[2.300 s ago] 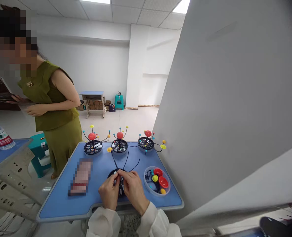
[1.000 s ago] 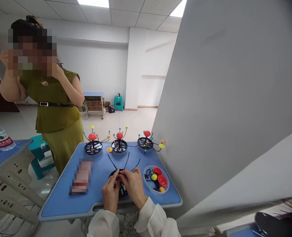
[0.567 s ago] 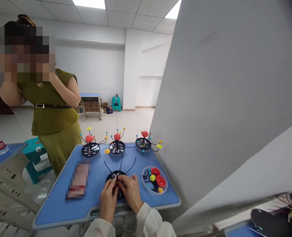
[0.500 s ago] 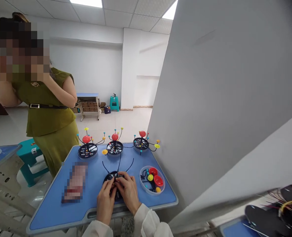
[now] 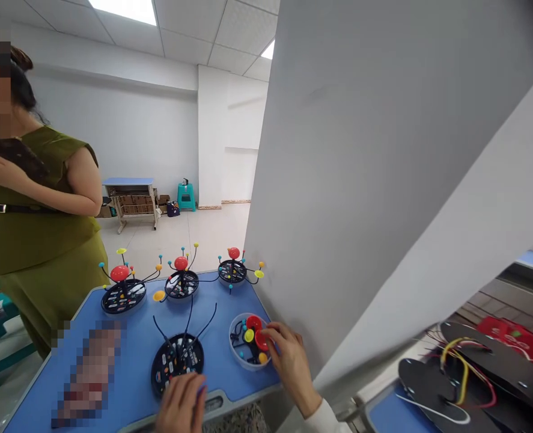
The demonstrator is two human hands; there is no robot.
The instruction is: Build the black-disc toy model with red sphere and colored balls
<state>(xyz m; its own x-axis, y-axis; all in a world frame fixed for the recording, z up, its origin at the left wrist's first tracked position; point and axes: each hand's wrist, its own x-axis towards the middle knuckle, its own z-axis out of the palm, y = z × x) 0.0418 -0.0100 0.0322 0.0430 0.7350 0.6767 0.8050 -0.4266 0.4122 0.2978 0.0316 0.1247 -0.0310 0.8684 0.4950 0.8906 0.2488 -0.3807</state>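
Observation:
A black round base (image 5: 164, 361) with printed labels and several upright black rods stands at the near side of the blue desk. My left hand (image 5: 182, 403) is at its near rim, fingers curled and pressed together. A small bluish spot shows by the fingertips; what they hold is unclear. To the right, my right hand (image 5: 288, 361) is over the rim of a clear round tub (image 5: 243, 364). Its thumb and fingers pinch the edge of a red half-ball (image 5: 261, 340). Another red half-ball (image 5: 253, 323), a yellow ball (image 5: 249, 335), an orange piece (image 5: 263, 358) and black rods lie in the tub.
Three planet models, left (image 5: 120, 273), middle (image 5: 181, 263) and right (image 5: 234, 253), line the desk's far edge. A blurred flat item (image 5: 90, 376) lies left. A grey wall (image 5: 338, 210) borders the right side. Someone in green (image 5: 36, 228) stands at left.
My right hand has left the black base and moved right to the tub. My left hand has shifted to the base's near rim. The view has turned right.

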